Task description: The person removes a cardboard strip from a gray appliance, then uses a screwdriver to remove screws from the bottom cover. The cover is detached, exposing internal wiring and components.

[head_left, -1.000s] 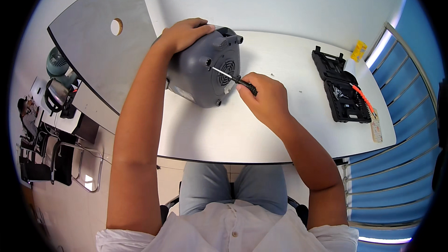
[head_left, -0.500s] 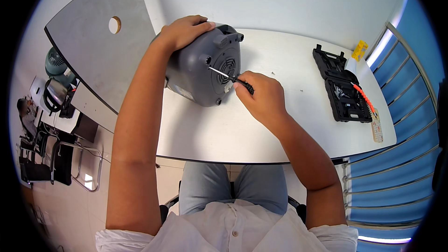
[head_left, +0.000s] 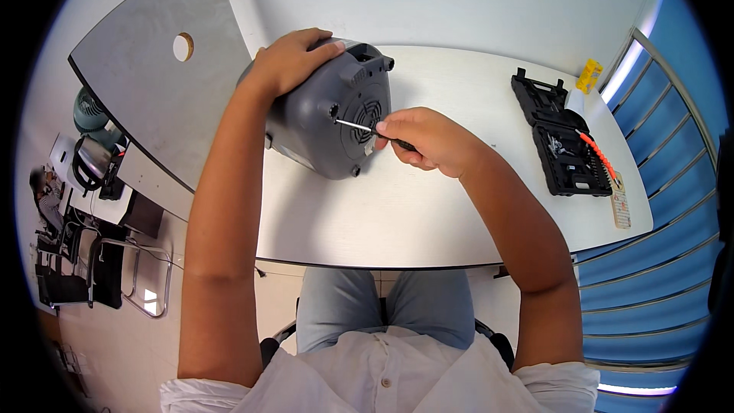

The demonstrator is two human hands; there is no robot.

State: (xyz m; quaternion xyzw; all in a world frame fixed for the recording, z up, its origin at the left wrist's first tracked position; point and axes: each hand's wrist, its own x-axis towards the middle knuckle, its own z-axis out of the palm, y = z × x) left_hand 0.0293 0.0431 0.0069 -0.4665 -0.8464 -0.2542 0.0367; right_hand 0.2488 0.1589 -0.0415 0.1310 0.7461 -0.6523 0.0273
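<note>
A dark grey rice cooker (head_left: 310, 126) lies on its side on the white table. Its base, with a round slotted vent (head_left: 367, 116) and small feet, faces right. Over its upper side my left hand (head_left: 297, 61) is spread, gripping the body with the thumb toward the base. My right hand (head_left: 432, 141) is closed around the black handle of a screwdriver (head_left: 354, 125). The thin metal shaft points left, its tip at the base beside a foot near the vent. Whether a screw sits under the tip is too small to tell.
On the right of the table (head_left: 459, 222) lies an open black tool case (head_left: 562, 153) with bits and an orange flexible shaft (head_left: 596, 154). Nearby are a yellow packet (head_left: 589, 75) and a pale remote control (head_left: 620, 203). Metal railings (head_left: 657, 118) run along the right; a grey panel (head_left: 153, 53) stands left.
My right hand has turned on the screwdriver, its back rolling upward and its fingers shifting along the handle. The left hand keeps its hold on the rice cooker.
</note>
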